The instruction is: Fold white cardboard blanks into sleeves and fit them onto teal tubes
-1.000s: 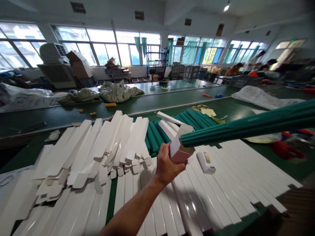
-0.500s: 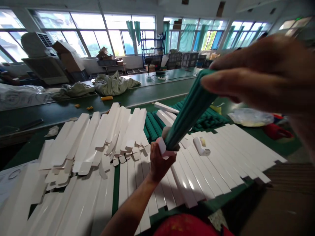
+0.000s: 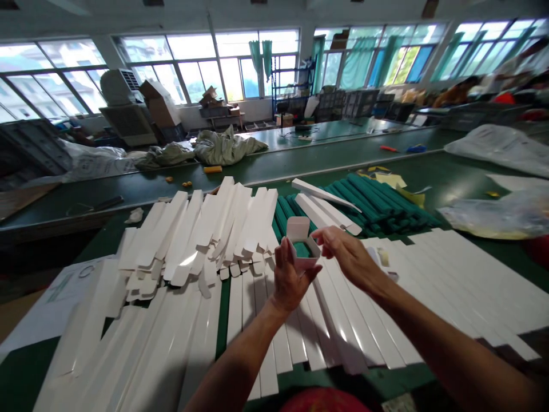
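Over the green surface [image 3: 450, 183], the person's left hand [image 3: 289, 280] cradled a white card carton [image 3: 302, 260] upright, its fingers [image 3: 281, 257] curled round the lower end. The right hand [image 3: 349, 257] hung partly open just beside the top, its fingertips [image 3: 328, 236] reaching toward a raised flap [image 3: 297, 228]. Teal cloth [image 3: 302, 249] showed inside the carton's mouth. Good work here, I judged, called for holding the thin card square and lightly, guiding the flap by its edge, clear of the cloth. I could not tell whether the right fingertips touched the card. The left hand hid the carton's base, and the cloth's depth was hidden. Flat white cartons [image 3: 193, 240] and furled teal umbrellas [image 3: 377, 206] lay beyond.
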Action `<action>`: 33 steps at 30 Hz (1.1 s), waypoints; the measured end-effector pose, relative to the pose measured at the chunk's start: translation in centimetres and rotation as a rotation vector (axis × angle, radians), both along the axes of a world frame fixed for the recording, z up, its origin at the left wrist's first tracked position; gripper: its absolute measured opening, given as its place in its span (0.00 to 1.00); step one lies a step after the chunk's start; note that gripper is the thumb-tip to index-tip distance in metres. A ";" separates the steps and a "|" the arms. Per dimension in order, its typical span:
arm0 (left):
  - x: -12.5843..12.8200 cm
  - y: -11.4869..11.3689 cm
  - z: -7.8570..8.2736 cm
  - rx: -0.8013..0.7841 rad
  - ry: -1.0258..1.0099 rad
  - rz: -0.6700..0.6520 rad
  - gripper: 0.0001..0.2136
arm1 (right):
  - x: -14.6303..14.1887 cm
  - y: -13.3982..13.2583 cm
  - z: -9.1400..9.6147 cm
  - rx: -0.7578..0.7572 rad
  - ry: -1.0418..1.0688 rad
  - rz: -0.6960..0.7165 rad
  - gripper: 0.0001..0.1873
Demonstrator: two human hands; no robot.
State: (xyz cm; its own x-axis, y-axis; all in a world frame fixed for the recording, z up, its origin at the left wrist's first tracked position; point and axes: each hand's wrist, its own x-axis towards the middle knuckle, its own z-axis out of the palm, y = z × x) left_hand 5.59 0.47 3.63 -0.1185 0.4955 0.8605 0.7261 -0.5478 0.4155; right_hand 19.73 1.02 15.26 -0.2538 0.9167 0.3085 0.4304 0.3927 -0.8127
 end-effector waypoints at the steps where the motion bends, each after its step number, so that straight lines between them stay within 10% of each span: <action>1: -0.2 0.1 0.0 -0.004 0.007 -0.010 0.46 | -0.6 -0.2 -1.2 -0.086 0.174 0.019 0.29; 7: -2.3 -0.2 1.2 -0.149 -0.021 -0.255 0.34 | -5.0 -0.1 -5.3 -0.298 0.850 0.029 0.22; 18: -2.6 1.2 4.3 -0.269 -0.672 -0.318 0.09 | -7.5 1.3 -3.6 -0.189 0.819 -0.003 0.11; 26: -2.0 1.0 6.2 -0.194 -0.588 -0.381 0.17 | -7.9 1.6 -3.3 -0.088 0.850 -0.098 0.06; 33: -4.7 0.5 6.3 -0.112 -0.105 -0.381 0.21 | -7.2 1.0 -4.8 0.072 0.788 -0.030 0.19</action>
State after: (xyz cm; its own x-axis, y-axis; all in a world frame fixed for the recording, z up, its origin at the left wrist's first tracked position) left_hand 0.92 0.98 9.97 0.0073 0.6106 0.7919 0.4307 -0.7166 0.5486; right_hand 12.55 1.98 10.42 0.0893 0.8905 0.4461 -0.2501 0.4536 -0.8554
